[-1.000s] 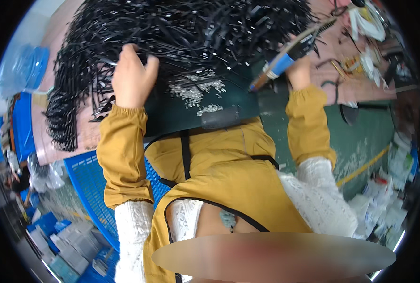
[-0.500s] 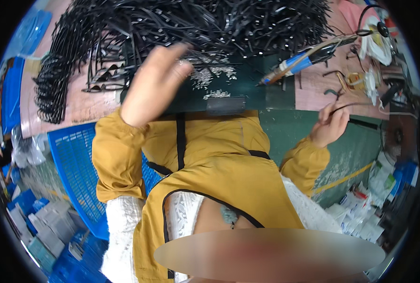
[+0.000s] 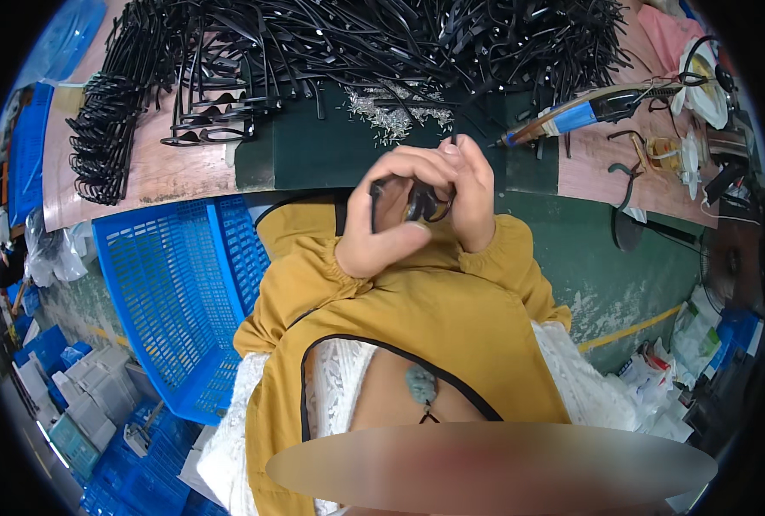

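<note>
Just off the table's near edge, my two hands are together around a black glasses frame point(image 3: 421, 205). My left hand point(image 3: 380, 241) curls round it from the left, thumb below and fingers above. From the right, my right hand point(image 3: 475, 193) closes on it, with thumb and forefinger raised; a dark tip shows at them. Fingers hide part of the frame. Small silvery pieces point(image 3: 391, 112) lie scattered on the dark green mat point(image 3: 313, 155) beyond my hands. An electric screwdriver point(image 3: 576, 116) with a blue band lies to their right, its tip toward the mat.
A large heap of black glasses temples point(image 3: 382, 43) covers the back of the table. Black glasses frames point(image 3: 206, 133) lie at the left, beside a dense row of black glasses parts point(image 3: 98, 142). Pliers point(image 3: 627, 168) lie at the right. A blue basket point(image 3: 163, 292) stands below the table edge.
My left hand has come back from over the mat, and my right hand has moved in from the table's right side. Both now meet around the glasses frame.
</note>
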Available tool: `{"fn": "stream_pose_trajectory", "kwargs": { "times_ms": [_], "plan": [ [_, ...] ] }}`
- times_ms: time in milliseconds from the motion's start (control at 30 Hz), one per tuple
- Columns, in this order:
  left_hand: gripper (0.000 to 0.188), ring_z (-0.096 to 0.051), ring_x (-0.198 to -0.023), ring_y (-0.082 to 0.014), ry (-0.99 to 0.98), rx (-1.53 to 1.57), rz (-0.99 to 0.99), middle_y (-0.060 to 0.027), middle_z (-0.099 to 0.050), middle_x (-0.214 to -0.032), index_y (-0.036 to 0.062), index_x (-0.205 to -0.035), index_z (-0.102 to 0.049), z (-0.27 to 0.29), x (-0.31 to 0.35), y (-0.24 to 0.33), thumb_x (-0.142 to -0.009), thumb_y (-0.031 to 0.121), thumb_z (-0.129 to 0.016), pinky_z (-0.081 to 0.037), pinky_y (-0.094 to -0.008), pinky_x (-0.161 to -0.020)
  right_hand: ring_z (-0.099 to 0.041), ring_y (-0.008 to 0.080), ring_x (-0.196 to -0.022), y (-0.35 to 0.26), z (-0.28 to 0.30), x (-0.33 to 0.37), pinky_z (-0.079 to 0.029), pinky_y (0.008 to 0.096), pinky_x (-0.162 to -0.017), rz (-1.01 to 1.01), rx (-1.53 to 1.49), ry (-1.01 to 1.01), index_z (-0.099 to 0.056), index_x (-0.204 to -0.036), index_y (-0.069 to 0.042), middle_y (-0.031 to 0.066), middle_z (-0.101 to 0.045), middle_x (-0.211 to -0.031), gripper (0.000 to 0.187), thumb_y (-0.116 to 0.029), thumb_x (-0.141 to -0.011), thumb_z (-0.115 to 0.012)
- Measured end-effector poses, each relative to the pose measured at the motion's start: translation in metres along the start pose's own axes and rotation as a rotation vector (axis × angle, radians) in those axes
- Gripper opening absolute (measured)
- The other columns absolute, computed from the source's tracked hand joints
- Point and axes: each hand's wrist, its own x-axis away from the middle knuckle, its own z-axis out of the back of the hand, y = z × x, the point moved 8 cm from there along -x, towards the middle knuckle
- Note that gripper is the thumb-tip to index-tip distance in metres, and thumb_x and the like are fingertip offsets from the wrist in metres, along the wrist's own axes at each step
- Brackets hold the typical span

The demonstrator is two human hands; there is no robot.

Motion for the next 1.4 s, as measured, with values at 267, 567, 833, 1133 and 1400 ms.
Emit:
{"fn": "stream_pose_trajectory", "kwargs": {
  "times_ms": [267, 567, 833, 1133, 1400],
  "plan": [
    [0.043, -0.065, -0.084, -0.0306, 0.34, 0.126, -0.105, -0.0107, -0.058, -0.084, 0.0079, -0.097, -0.048, 0.059, 0.014, 0.007, -0.105, 0.046, -0.03, -0.046, -0.0577, -0.106, -0.053, 0.016, -0.086, -0.068, 0.013, 0.042, -0.043, 0.0271, -0.079, 0.683, 0.461, 0.002, -0.069, -0.108, 0.002, 0.008, -0.055, -0.103, 0.022, -0.011, -0.105, -0.052],
    [0.056, -0.06, -0.128, -0.0329, 0.109, -0.487, -0.132, -0.0174, -0.058, -0.124, 0.0039, -0.131, -0.037, 0.053, 0.056, -0.048, -0.087, -0.017, -0.065, -0.048, -0.0433, -0.109, -0.069, 0.0129, -0.076, -0.007, 0.037, 0.011, -0.059, 0.0243, -0.069, 0.264, 0.418, 0.174, -0.064, -0.104, 0.007, 0.0081, -0.065, -0.103, 0.009, 0.003, -0.096, -0.067],
    [0.07, -0.061, -0.127, -0.0368, 0.064, -0.487, -0.178, -0.02, -0.064, -0.12, 0.0058, -0.128, -0.039, 0.061, 0.069, -0.055, -0.079, -0.001, -0.088, -0.049, -0.0487, -0.109, -0.066, 0.0136, -0.074, -0.009, 0.041, 0.01, -0.055, 0.0237, -0.067, 0.216, 0.352, 0.147, -0.064, -0.107, 0.005, 0.0098, -0.064, -0.102, 0.012, 0.001, -0.097, -0.069],
    [0.067, -0.066, -0.117, -0.0371, 0.037, -0.725, -0.312, -0.0174, -0.067, -0.111, 0.0029, -0.122, -0.049, 0.05, 0.067, -0.049, -0.073, 0.007, -0.094, -0.053, -0.0476, -0.103, -0.067, 0.0132, -0.069, -0.017, 0.025, 0.011, -0.056, 0.0239, -0.062, 0.362, 0.709, 0.122, -0.068, -0.099, 0.004, 0.0096, -0.063, -0.097, 0.007, 0.005, -0.092, -0.069],
    [0.05, -0.069, -0.111, -0.0283, 0.461, -0.247, 0.025, -0.0161, -0.066, -0.111, -0.0036, -0.141, -0.038, 0.075, 0.048, -0.033, -0.097, -0.009, -0.06, -0.059, -0.0378, -0.096, -0.067, 0.0195, -0.096, -0.036, 0.006, -0.006, -0.059, 0.0281, -0.076, 0.209, 0.709, -0.291, -0.068, -0.12, 0.0, 0.0111, -0.06, -0.108, 0.033, 0.008, -0.089, -0.065]
  ]
}}
